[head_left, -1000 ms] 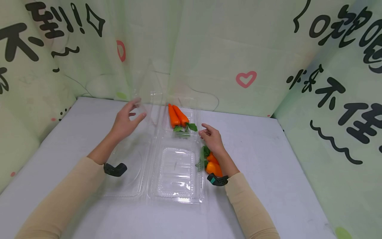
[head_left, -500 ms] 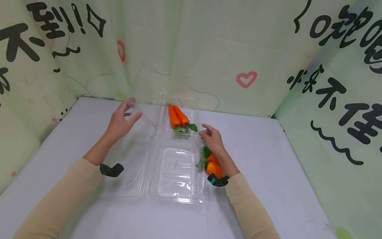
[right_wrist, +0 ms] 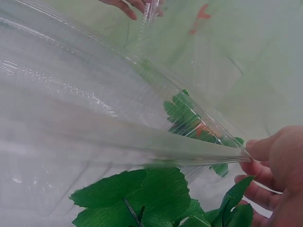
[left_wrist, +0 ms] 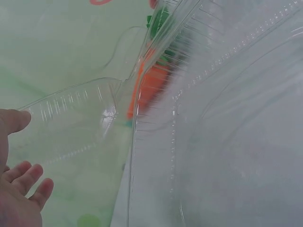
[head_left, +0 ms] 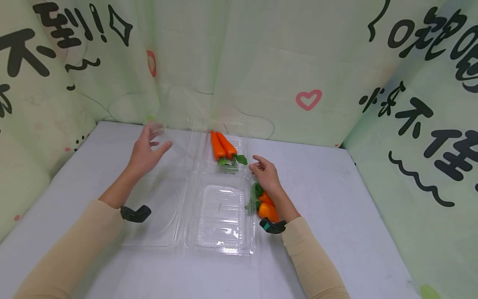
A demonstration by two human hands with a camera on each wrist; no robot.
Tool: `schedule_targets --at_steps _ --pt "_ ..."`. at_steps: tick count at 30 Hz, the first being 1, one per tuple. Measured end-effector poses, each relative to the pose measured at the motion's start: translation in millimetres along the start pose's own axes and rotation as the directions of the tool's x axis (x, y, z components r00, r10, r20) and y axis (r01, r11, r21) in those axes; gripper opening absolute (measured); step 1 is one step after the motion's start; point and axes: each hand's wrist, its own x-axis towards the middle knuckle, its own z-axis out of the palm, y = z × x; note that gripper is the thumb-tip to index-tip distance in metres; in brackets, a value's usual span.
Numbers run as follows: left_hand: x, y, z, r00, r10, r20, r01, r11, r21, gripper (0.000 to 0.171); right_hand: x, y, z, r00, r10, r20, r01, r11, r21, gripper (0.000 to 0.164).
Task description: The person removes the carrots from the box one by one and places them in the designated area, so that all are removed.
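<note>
My left hand point(head_left: 143, 153) holds the raised clear lid point(left_wrist: 71, 118) of the smaller plastic container at the back, its thumb at the lid's edge in the left wrist view. The see-through plastic makes the exact finger contact hard to trace. Two orange carrots point(head_left: 224, 145) with green leaves lie side by side in that container's base. My right hand point(head_left: 266, 172) pinches the corner of a clear plastic rim point(right_wrist: 239, 153) between thumb and fingers. Under the right wrist lie more orange vegetables point(head_left: 268, 207) with green leaves, partly hidden.
A larger clear clamshell container point(head_left: 222, 218) lies in front, its lid point(head_left: 157, 220) folded flat to the left. The white table point(head_left: 317, 228) is bounded by pale green curtains point(head_left: 261, 54) with black lettering and hearts.
My left hand has moved left and slightly downward, drawing the small container's lid outward from upright. My right hand and the carrots have stayed put.
</note>
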Motion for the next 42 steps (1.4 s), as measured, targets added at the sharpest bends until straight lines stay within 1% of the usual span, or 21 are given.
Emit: schedule_targets --at_steps 4,8,20,27,31,35,38,42 --pt "-1.6 -1.6 -2.3 1.000 -0.004 -0.002 0.004 1.000 -0.008 0.079 -0.1 0.1 0.0 1.000 -0.003 0.000 0.003 1.000 -0.002 0.048" --pt "-2.8 -3.9 -4.8 1.000 -0.016 -0.010 0.016 1.000 -0.005 0.082 -0.2 0.3 0.1 1.000 -0.003 -0.001 0.003 1.000 -0.002 0.048" --pt "-7.7 -8.7 -10.6 0.998 -0.063 -0.022 0.063 0.997 0.043 0.080 -2.6 -0.2 -0.2 1.000 -0.008 0.006 0.007 1.000 0.008 0.048" --pt "-8.3 -14.3 -13.4 0.998 -0.042 -0.048 0.045 0.997 0.059 0.071 -2.4 -0.5 0.3 1.000 -0.015 0.006 0.015 1.000 0.016 0.048" --pt "-9.3 -15.8 -16.5 0.998 -0.048 -0.034 0.050 0.998 0.034 0.070 -1.6 0.1 0.6 1.000 -0.013 0.005 0.013 1.000 0.012 0.048" --pt "-11.1 -14.7 -22.7 0.997 -0.073 -0.003 0.072 0.996 -0.061 0.070 -0.9 -0.1 0.7 1.000 -0.010 0.007 0.010 1.000 0.008 0.048" --pt "-10.7 -14.3 -26.4 0.996 -0.084 0.012 0.085 0.989 -0.119 0.066 -1.1 -0.9 0.5 1.000 -0.008 0.007 0.008 1.000 0.011 0.048" --pt "-10.1 -15.7 -29.0 0.993 -0.117 0.023 0.119 0.987 -0.112 0.057 -1.6 -2.2 0.8 1.000 -0.007 0.008 0.006 1.000 0.007 0.048"
